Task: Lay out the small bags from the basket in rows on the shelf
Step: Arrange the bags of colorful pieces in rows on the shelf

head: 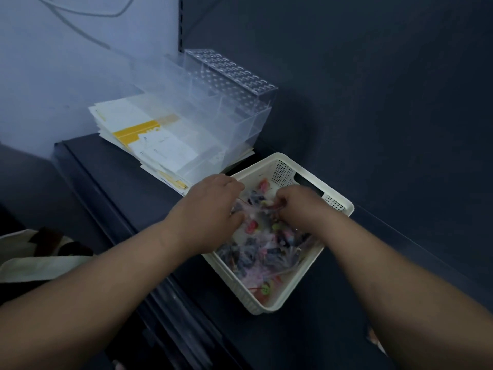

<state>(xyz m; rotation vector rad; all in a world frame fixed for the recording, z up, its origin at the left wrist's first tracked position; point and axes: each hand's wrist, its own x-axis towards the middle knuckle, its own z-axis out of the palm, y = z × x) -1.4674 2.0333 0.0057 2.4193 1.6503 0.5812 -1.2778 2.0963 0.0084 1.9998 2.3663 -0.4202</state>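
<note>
A cream perforated plastic basket (234,286) sits on the dark shelf (320,329), heaped with small clear plastic bags (261,249) of colourful trinkets. Both hands are in it: the left hand (210,204) and right hand (298,204) each curl their fingers around bags at the pile's far end, probably to pull tangled ones apart. No bags lie on the shelf yet.

Seemingly a shop: a dark display shelf (333,303) with a slotted upright (181,25), a clear acrylic display stand (229,84), and a basket (282,156) of small bags (266,249).
</note>
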